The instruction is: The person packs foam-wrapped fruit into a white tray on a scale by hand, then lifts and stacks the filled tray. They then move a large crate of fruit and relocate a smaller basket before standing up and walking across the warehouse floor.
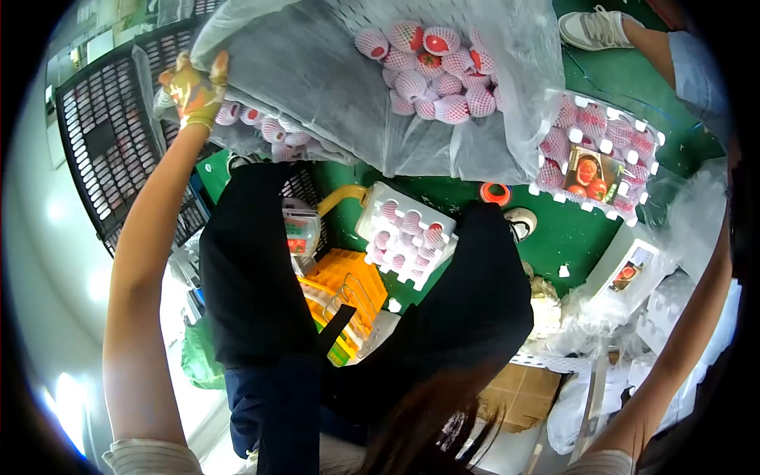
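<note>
My left hand (194, 93), in a stained yellowish glove, is at the left edge of a translucent plastic liner (277, 79). Its fingers are spread, and the sheet touches it near the fingertips. Inside the liner lie several red fruits in pink foam nets (439, 71). More netted fruits (273, 131) show beneath the sheet, just right of my left wrist. My right forearm (681, 356) reaches up along the right side, and the hand itself is outside the picture.
A black crate (107, 138) stands at the left. A white box of netted fruits (408, 233) sits between my knees, above an orange basket (348, 285). Another fruit box (594, 158) is at the right, below a person's shoe (598, 29). An orange tape roll (495, 193) lies nearby.
</note>
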A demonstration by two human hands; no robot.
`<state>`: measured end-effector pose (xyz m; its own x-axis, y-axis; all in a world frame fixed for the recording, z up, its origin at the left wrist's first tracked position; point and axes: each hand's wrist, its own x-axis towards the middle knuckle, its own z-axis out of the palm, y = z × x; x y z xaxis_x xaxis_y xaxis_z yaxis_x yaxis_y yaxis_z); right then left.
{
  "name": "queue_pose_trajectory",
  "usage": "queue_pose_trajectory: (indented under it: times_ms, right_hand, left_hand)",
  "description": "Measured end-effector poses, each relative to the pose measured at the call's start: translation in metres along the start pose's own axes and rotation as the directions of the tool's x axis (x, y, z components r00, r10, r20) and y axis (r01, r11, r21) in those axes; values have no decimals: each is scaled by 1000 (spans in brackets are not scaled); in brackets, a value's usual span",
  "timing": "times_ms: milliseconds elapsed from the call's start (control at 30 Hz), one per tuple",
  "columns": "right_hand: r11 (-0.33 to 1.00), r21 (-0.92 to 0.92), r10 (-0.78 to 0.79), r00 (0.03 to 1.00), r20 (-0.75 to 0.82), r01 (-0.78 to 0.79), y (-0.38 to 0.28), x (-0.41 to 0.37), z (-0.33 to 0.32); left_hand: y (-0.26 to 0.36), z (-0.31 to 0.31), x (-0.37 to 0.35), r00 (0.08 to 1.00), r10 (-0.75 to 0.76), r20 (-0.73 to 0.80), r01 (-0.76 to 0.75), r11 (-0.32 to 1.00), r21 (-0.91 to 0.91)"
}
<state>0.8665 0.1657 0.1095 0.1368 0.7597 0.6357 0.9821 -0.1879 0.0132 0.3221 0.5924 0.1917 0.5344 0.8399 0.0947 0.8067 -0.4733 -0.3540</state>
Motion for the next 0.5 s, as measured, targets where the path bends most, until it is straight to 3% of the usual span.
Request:
queue_pose_trajectory:
  times_ms: [133,167,233,267,333,400,467,500]
  right_hand:
    - [1000,29,-6,999,-32,7,7,-2,3]
    - [1000,18,17,999,-40,-16,14,-3,4]
    - [995,67,-76,996,-55,80,21,-5,10]
    - [996,72,-55,997,-48,59,19,-13,11]
    - [999,-41,11,999,-43,-13,13,-10,5]
    - [993,-119,-20,995,-100,8,0,-7,4]
    - [1000,-30,2,999,-53,-4,-7,-2,-2]
    - [1000,14,14,999,-32,-13,-6,-1,-2]
  left_hand:
    - [-12,10,2,989,142,-45,-137,986,96]
    - [-8,7,3,991,123,-43,-120,991,64]
    - [0,0,-1,994,98,-38,-98,995,3]
    - [-2,3,0,995,85,-54,-82,995,48]
    - [-3,5,0,999,32,-44,-30,999,32]
    - [-26,23,8,982,164,-96,-156,985,79]
    - [0,0,3,996,-34,85,37,999,-26]
    - [-7,9,1,999,17,36,-18,1000,14]
